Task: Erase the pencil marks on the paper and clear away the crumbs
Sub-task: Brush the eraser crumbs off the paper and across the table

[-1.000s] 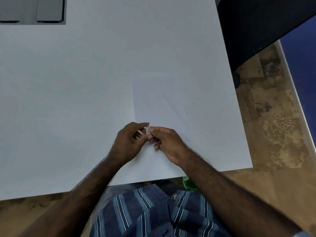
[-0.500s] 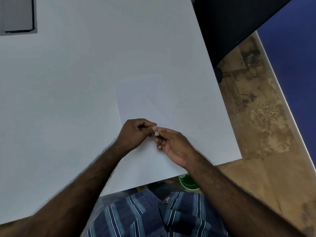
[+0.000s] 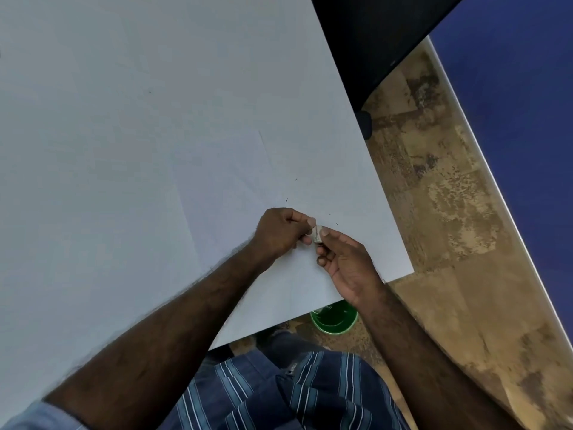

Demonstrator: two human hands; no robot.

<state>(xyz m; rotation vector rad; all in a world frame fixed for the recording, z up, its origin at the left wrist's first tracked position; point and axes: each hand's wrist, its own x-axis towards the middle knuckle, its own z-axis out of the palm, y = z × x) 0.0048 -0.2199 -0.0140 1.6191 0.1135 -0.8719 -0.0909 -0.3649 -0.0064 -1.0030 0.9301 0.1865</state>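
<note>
One small white eraser (image 3: pixel 317 236), grey-smudged, at centre frame, pinched between the fingertips of the left hand (image 3: pixel 280 232) and the right hand (image 3: pixel 344 262), both curled round it. Just beneath, one pale sheet of paper (image 3: pixel 229 193) flat on the white desk (image 3: pixel 108 125); a few dark crumbs (image 3: pixel 296 179) scattered right of it. At lower centre, one green bin (image 3: pixel 333 318) on the floor under the desk edge, contents unclear.

Just one head cam, looking steeply down over the white table (image 3: pixel 124 150). Pretty close, tilted, floor (image 3: pixel 449 243) visible on the right.
</note>
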